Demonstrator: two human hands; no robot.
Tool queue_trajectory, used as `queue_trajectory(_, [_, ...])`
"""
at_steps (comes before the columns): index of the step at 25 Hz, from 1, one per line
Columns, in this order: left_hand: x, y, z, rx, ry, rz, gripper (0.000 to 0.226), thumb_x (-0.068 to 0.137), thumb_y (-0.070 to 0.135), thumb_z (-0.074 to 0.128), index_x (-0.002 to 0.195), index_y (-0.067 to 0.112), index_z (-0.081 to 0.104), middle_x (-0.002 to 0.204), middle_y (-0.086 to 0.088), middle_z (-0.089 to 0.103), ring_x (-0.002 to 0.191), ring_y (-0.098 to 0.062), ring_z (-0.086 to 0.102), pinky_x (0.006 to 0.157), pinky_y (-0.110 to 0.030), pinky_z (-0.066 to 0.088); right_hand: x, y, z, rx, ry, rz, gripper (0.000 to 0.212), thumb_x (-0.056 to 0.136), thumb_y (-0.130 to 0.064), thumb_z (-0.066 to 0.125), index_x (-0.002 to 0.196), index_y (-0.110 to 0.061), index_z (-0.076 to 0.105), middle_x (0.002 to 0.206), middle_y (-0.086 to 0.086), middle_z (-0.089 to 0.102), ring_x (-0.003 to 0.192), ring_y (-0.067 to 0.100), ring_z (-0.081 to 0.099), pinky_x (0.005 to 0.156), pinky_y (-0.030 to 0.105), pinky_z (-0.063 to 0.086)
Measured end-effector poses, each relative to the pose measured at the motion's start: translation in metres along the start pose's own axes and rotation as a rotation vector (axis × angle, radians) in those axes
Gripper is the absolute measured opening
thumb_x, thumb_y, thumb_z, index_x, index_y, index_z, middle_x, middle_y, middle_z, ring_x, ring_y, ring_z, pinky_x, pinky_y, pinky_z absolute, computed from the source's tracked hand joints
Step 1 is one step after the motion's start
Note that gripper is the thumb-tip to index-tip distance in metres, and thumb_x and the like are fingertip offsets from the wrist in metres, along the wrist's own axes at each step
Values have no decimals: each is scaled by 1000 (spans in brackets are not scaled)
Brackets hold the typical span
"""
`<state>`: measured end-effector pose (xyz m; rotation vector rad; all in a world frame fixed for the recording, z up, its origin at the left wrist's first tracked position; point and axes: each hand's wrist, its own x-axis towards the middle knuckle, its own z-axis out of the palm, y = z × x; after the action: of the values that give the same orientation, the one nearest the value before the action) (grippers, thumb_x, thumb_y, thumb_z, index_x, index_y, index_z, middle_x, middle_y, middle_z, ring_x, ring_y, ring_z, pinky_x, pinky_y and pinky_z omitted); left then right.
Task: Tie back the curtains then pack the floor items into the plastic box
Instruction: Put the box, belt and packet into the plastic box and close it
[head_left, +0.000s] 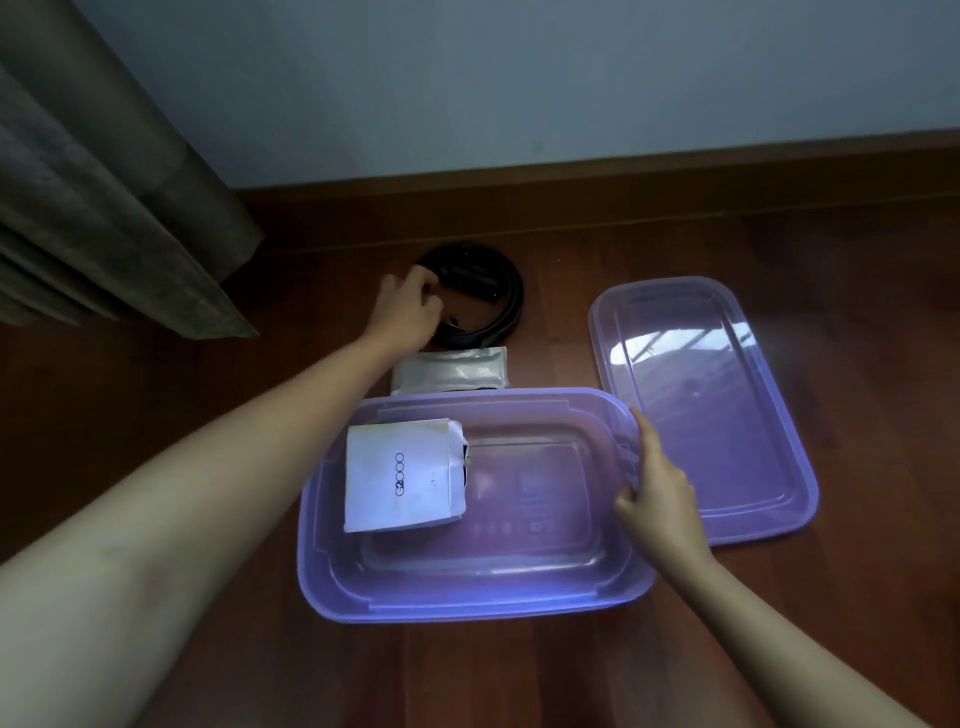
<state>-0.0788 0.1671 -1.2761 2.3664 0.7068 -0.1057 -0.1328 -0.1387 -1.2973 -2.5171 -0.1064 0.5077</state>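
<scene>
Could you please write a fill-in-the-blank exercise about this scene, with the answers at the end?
The left hand grips the black coil, which lies on the ____.
The white packet lies ____ the plastic box.
The right hand holds the box by its ____.
The lid lies flat, to the ____ of the box.
Answers: floor; inside; rim; right.

Dim bluish light, bright reflection on the lid (701, 415), wide-angle bending at edges, soft focus

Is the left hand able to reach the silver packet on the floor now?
Probably yes. The left hand holds the coiled black belt just beyond the silver packet, which lies uncovered beside its wrist.
</scene>
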Motion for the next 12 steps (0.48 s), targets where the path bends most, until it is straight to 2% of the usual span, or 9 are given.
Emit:
queue_trajectory(1, [12, -2, 3, -9, -38, -86, 36, 96, 29, 40, 132, 21, 44, 135, -20, 34, 112, -38, 49, 92, -33, 40, 0, 1, 0, 2, 1, 0, 88, 70, 5, 47, 147, -31, 22, 82, 18, 63, 77, 41, 59, 61, 41, 43])
queue_trajectory(3, [25, -12, 8, 88, -152, -144, 43, 97, 42, 37, 136, 25, 41, 141, -22, 29, 120, -41, 44, 100, -35, 36, -1, -1, -1, 0, 1, -6, 87, 70, 5, 48, 146, -30, 23, 79, 15, 60, 76, 41, 58, 59, 39, 40])
queue_trajectory(5, [34, -15, 16, 138, -225, -187, 43, 96, 48, 37, 130, 24, 46, 139, -24, 34, 116, -41, 49, 100, -39, 40, -2, -3, -2, -15, 2, -10, 87, 70, 5, 47, 146, -30, 22, 76, 11, 56, 75, 41, 57, 58, 37, 38])
queue_trajectory(8, [38, -11, 23, -5, -149, -238, 28, 94, 38, 47, 108, 15, 54, 122, -18, 49, 91, -32, 61, 77, -35, 55, -1, -2, -3, -15, 0, -11, 87, 70, 5, 46, 146, -30, 22, 77, 11, 56, 74, 40, 56, 59, 39, 42])
queue_trajectory(10, [38, -9, 26, -104, -71, -275, 12, 93, 25, 53, 97, 14, 56, 123, -18, 50, 93, -34, 64, 76, -38, 58, -1, -3, -3, -1, -1, -13, 87, 70, 6, 46, 146, -30, 22, 76, 10, 56, 75, 40, 56, 59, 39, 42])
queue_trajectory(12, [35, -10, 25, -175, 14, -298, 5, 90, 13, 57, 95, 13, 59, 123, -18, 51, 93, -34, 64, 76, -40, 58, -2, -5, -4, 22, 1, -26, 87, 71, 6, 46, 147, -29, 21, 78, 9, 55, 76, 40, 56, 58, 37, 39])
